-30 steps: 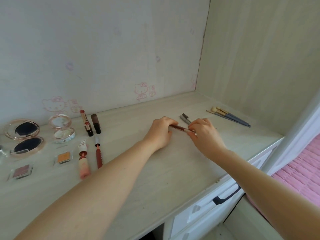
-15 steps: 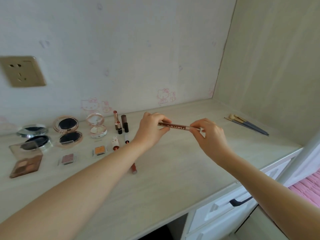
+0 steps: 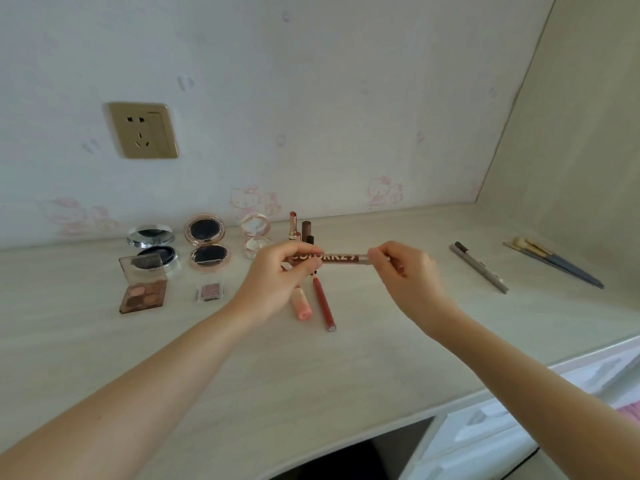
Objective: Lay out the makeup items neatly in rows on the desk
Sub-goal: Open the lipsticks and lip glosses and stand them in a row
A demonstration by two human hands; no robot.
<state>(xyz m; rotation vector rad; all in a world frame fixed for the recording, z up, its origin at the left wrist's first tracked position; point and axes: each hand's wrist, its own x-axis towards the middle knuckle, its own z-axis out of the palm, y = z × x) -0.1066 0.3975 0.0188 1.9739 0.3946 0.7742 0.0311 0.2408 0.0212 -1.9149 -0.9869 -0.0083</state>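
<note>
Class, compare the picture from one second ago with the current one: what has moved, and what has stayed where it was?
The brown pencil, held low at the desk before, has been lifted clear of it, gripped at its ends by the left hand and right hand. The grey pencil, brushes and compacts stayed put.

Brown pencil (image 3: 337, 258) w/ white lettering; pale woodgrain desk (image 3: 242, 358).

- Left hand (image 3: 277, 282), centre of frame, raised with fingers curled, pinching one end of a slim stick.
- Right hand (image 3: 408, 275), just right of centre, apparently pinches the other end; its fingertips are partly hidden.
- Both bare forearms stretch up from the lower corners.
</note>
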